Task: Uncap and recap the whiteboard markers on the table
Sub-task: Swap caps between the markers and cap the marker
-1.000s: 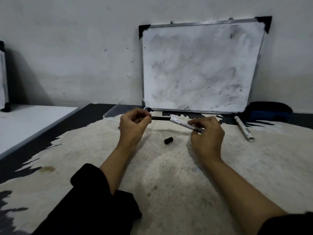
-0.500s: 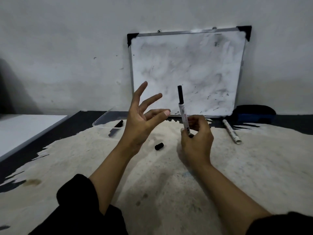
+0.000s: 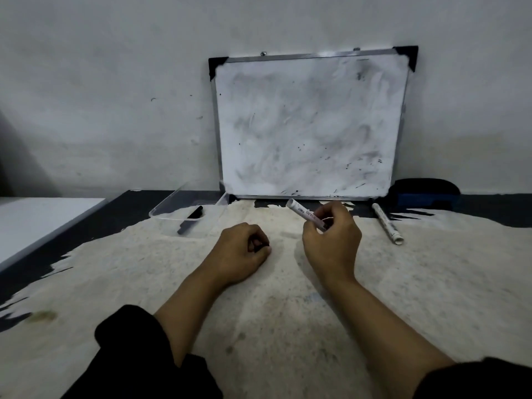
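Note:
My right hand (image 3: 331, 243) grips a white whiteboard marker (image 3: 305, 214) a little above the table. The marker slants, its blunt white end pointing up and left; its other end is hidden inside my fingers. My left hand (image 3: 241, 251) rests on the pale cloth (image 3: 288, 326) with its fingers curled around a small black cap (image 3: 258, 245). A second white marker (image 3: 385, 227) lies on the cloth to the right of my right hand. A black marker (image 3: 190, 219) lies in a clear tray at the back left.
A smudged whiteboard (image 3: 308, 125) leans on the wall behind my hands. A dark blue eraser (image 3: 423, 194) sits at its right foot. The clear tray (image 3: 167, 210) stands on the dark table (image 3: 121, 214). A white surface (image 3: 37, 220) adjoins at the left.
My left hand came down from raised and spread to the cloth and closed on the black cap. My right hand swung the marker from upright to slanting up-left.

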